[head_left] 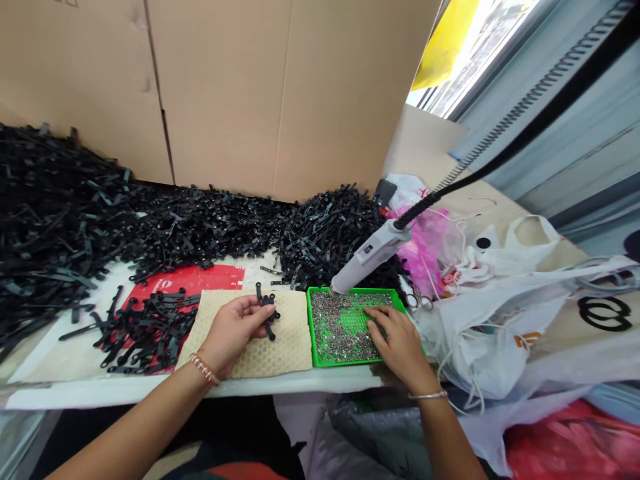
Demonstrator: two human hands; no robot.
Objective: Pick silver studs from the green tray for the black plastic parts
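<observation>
My left hand (pixel 231 331) rests on a beige honeycomb mat (pixel 283 347) and holds a few black plastic strips (pixel 269 312) between thumb and fingers. My right hand (pixel 395 340) lies in a green tray (pixel 314 337) of small silver screws (pixel 340 320), fingertips down among them. A white electric screwdriver (pixel 369 257) hangs on a coiled black cable (pixel 510 120), its tip just above the tray's far left corner.
Large heaps of black strips (pixel 75 207) cover the left and back of the table. A smaller pile (pixel 145 327) lies on a red sheet left of the mat. Cardboard walls stand behind. White plastic bags (pixel 500 333) and a pink bag (pixel 430 247) crowd the right.
</observation>
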